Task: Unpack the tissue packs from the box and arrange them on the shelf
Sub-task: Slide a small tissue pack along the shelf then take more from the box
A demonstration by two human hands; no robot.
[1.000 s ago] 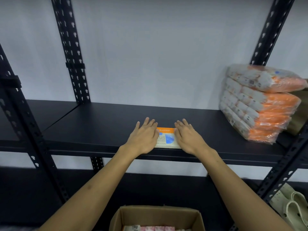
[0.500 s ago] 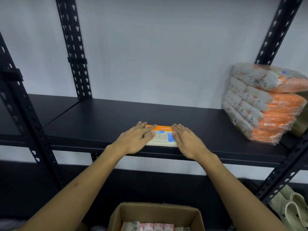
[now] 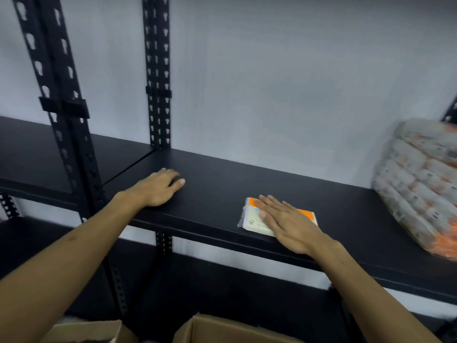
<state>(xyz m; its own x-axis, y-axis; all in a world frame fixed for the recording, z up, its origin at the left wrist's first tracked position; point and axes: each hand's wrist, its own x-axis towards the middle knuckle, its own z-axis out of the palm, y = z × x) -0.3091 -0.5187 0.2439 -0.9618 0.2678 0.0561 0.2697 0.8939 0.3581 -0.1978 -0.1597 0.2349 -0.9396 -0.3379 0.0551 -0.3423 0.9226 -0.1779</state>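
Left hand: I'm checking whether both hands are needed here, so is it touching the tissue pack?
No: the left hand rests on the bare shelf, apart from the tissue pack under the right hand.

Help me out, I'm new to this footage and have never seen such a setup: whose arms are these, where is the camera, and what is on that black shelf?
There is no machine here. A person wears a camera on the head, so the single view looks forward and down along their own two bare arms. The left hand rests on the bare black shelf, fingers loosely curled, holding nothing. The right hand lies flat, fingers straight, on a small orange and white tissue pack near the shelf's front edge. At the far right of the shelf sits a blurred pile of wrapped orange tissue bundles. At the bottom edge is the top of a cardboard box; its contents are not visible.
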